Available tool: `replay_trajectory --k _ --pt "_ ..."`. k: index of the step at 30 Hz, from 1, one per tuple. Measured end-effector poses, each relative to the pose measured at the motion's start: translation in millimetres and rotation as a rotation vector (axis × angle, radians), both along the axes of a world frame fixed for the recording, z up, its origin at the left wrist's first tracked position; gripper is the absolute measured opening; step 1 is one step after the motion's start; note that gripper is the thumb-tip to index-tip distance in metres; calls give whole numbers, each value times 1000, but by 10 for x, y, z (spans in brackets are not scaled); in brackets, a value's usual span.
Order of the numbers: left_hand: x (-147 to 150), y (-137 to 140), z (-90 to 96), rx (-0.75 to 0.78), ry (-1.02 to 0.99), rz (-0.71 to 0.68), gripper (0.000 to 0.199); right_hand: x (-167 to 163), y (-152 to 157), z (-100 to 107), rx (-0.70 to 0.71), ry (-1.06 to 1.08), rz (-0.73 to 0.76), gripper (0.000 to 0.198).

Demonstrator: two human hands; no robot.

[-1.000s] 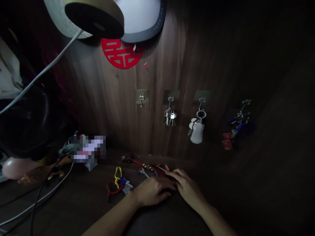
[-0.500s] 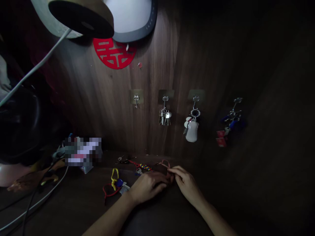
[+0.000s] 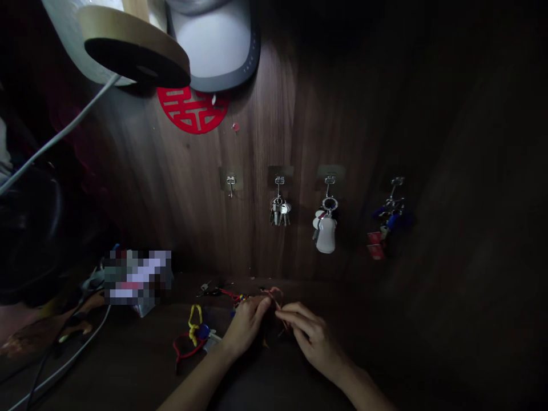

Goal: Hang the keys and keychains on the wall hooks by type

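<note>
A thin pink cord [image 3: 276, 292], looped and dimly lit, lies between my two hands just above the dark tabletop. My right hand [image 3: 314, 337] pinches it from the right with thumb and fingers. My left hand [image 3: 247, 325] is closed around its left part, thumb on top; most of its fingers are hidden. Behind the left hand a red cord [image 3: 231, 295] with keys [image 3: 206, 286] rests on the surface. Left of my left wrist lie a yellow braided loop [image 3: 195, 319], a blue-headed key [image 3: 204, 331] and a red cord loop [image 3: 182, 349].
On the wooden wall, three hooks carry a key bunch [image 3: 280, 212], a white fob [image 3: 326, 235] and blue-and-red tagged keys [image 3: 387, 222]; another hook [image 3: 231, 185] is bare. A pixelated box [image 3: 141, 279] and cables [image 3: 72, 365] lie left. A cap [image 3: 214, 43] hangs above.
My hands have shifted on the cord: the left hand has turned thumb-up and moved left, and the right hand has moved slightly lower. The camera view has tilted a little upward.
</note>
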State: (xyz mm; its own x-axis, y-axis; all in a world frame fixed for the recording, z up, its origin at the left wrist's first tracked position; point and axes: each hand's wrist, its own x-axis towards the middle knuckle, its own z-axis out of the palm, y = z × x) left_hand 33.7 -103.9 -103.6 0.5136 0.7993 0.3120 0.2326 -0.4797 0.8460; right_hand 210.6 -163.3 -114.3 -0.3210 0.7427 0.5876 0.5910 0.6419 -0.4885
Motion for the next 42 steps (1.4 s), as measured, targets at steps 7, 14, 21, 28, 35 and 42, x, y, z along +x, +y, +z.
replay_trajectory --k 7,14,21,28,35,42 --pt "48 82 -47 -282 -277 11 38 -47 -50 42 -38 -88 52 52" --pt "10 94 68 -516 -514 23 34 -58 -54 62 -102 -92 41 49" --pt "57 -10 65 -380 -331 -114 32 21 19 -35 -147 -119 -120 33" --pt "73 -84 78 -390 -320 -195 32 148 154 -124 -91 5 -334 25" --pt "-82 -8 294 -439 -441 -54 34 21 116 -129 -180 66 -229 28" --pt "-366 94 573 -439 -688 165 32 22 145 -182 -213 32 -238 28"
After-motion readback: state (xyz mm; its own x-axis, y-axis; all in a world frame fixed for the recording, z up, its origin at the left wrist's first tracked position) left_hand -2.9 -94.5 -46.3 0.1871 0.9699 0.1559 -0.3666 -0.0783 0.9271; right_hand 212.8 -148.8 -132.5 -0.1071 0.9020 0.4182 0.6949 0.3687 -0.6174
